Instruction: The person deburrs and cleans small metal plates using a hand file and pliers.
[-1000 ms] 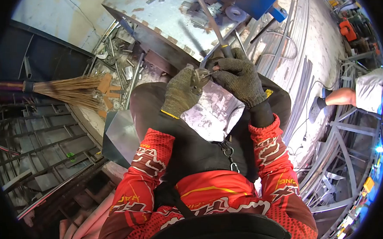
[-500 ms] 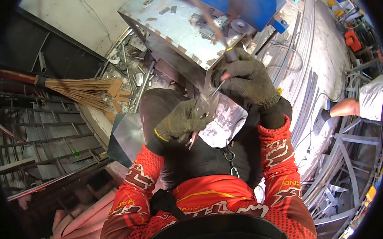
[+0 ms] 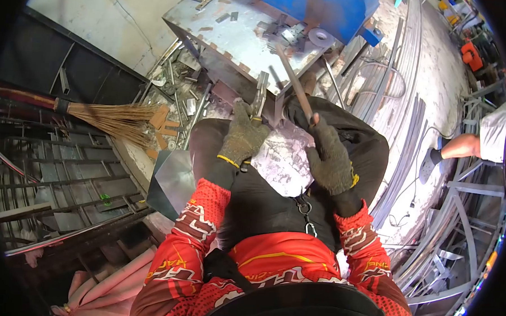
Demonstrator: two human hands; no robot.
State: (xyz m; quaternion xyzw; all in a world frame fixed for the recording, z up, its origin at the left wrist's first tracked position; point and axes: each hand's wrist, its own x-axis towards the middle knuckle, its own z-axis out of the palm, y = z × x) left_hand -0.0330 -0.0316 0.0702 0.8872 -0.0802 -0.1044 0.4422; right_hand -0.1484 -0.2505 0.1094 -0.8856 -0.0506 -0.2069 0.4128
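Note:
My left hand (image 3: 244,134), in a dark grey knit glove, is closed round a metal clamping tool (image 3: 261,95) whose jaws point up toward the metal table. Its handle end shows below the glove. My right hand (image 3: 330,158), gloved too, grips a long brown wooden-looking handle (image 3: 296,83) that slants up and left; what its far end is attached to cannot be made out. A bare fingertip shows at the glove. Between my hands, a pale whitish patch (image 3: 285,159) shows between my dark-trousered legs.
Ahead stands a metal-topped table (image 3: 235,44) with small metal pieces, a disc (image 3: 321,37) and a blue object (image 3: 321,11). A straw broom (image 3: 105,117) lies left. Long metal strips (image 3: 394,102) lie right, near another person's leg (image 3: 461,147).
My hands have moved apart. The right has come down and now holds the handle lower in view; the left has shifted up and left with the tool turned upward.

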